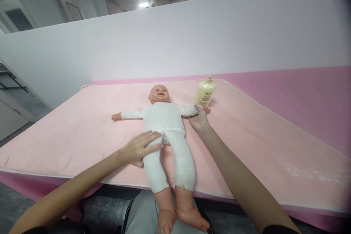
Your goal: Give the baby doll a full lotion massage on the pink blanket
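Observation:
A baby doll (164, 119) with a white cloth body lies on its back on a pink towel (90, 128), its head toward the wall and its feet hanging past the near edge. My left hand (141, 147) rests on the doll's thigh at the left, fingers stretched out across the cloth. Around the doll's forearm at the right, my right hand (199, 119) is closed, thumb on top and fingers underneath. Just behind that hand stands a pale yellow pump bottle (205, 92), upright.
A white partition wall (175, 44) with a pink lower band runs behind the table. My lap (142, 212) is below the near edge, under the doll's feet. A doorway (72, 2) shows at the upper left.

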A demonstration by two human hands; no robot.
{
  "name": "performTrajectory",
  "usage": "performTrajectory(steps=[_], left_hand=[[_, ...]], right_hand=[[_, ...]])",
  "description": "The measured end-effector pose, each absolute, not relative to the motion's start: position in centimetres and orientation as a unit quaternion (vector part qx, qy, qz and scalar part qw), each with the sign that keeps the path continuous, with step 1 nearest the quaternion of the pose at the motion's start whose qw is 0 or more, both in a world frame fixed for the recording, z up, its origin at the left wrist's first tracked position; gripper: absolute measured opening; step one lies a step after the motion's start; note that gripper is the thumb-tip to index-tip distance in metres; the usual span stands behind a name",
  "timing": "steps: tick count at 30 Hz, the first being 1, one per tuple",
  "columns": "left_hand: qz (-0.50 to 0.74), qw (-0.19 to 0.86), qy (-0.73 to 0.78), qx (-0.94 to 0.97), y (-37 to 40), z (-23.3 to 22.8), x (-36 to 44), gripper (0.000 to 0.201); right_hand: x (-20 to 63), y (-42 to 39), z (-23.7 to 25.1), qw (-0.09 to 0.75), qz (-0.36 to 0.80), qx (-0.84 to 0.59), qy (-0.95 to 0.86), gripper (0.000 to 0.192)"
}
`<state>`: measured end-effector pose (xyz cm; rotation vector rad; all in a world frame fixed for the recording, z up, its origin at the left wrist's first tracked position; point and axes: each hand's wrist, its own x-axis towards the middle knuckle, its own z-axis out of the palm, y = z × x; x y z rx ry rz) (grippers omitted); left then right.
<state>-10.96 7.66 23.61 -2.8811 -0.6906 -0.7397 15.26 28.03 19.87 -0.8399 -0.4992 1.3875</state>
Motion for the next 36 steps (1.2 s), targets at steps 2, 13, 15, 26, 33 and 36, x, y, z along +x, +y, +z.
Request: performTrajectory(steps=[2, 13, 15, 26, 33, 36], left_hand=[[-0.216, 0.086, -0.147, -0.962, 6.9, 23.4, -10.0, 0.051], [-0.216, 0.292, 0.165, -0.917, 9.0, 23.1, -5.7, 0.04], [-0.26, 0.317, 0.157, -0.899, 9.8, 22.2, -6.0, 0.037], [-0.376, 0.262, 0.066, -0.886, 10.6, 20.6, -10.2, 0.031], [-0.448, 0.319, 0.008, -0.835, 10.3, 23.7, -10.0, 0.033], [-0.445, 0.318, 0.013, -0.837, 11.3, 24.5, -11.4, 0.038]], right_hand=[[15.4, 28.2, 19.6, 0.66, 0.62, -0.36, -0.224, 0.007], [15.2, 27.2, 20.1, 0.678, 0.631, -0.316, -0.208, 0.014], [14.9, 26.7, 20.6, 0.689, 0.622, -0.315, -0.198, 0.015], [14.1, 24.9, 21.2, 0.721, 0.597, -0.303, -0.179, 0.027], [14.5, 24.3, 21.6, 0.709, 0.615, -0.303, -0.164, 0.022], [14.7, 24.1, 21.8, 0.701, 0.622, -0.31, -0.16, 0.02]])
